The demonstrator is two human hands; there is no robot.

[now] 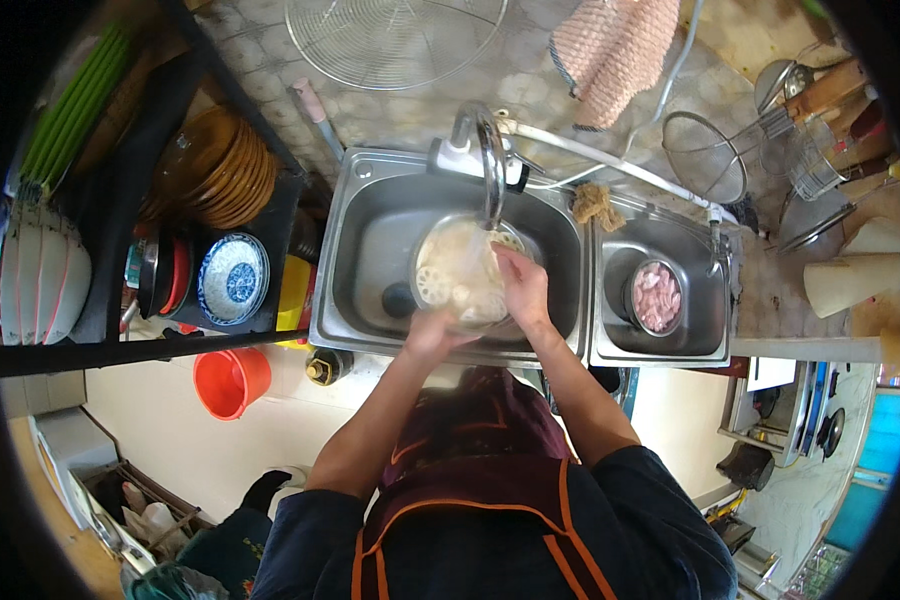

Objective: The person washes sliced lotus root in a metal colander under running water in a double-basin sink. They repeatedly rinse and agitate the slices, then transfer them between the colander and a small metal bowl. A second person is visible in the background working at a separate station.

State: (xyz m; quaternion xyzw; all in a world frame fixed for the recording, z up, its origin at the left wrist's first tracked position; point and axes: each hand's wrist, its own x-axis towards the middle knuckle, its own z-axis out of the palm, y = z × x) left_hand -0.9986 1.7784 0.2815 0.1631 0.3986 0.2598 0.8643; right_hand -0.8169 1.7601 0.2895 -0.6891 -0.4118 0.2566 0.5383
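Note:
A round bowl (414,259) of pale lotus root slices (433,283) in water stands in the larger stainless steel sink basin (375,202). Above it arches the chrome faucet (492,172), with a blurred stream of water falling into the bowl. My right hand (523,285) is at the bowl's right side, its bent fingers against a lotus root slice (507,240) near the rim. My left hand (431,336), blurred by motion, is at the near left edge of the bowl. Whether its fingers grip the rim or slices cannot be made out.
A metal bowl of raw meat pieces (656,298) sits in the smaller basin (615,255) on the right. A brown scrubber (598,206) lies on the divider's back end. Plates fill the black shelf (285,214) on the left. A red bucket (231,382) stands on the floor.

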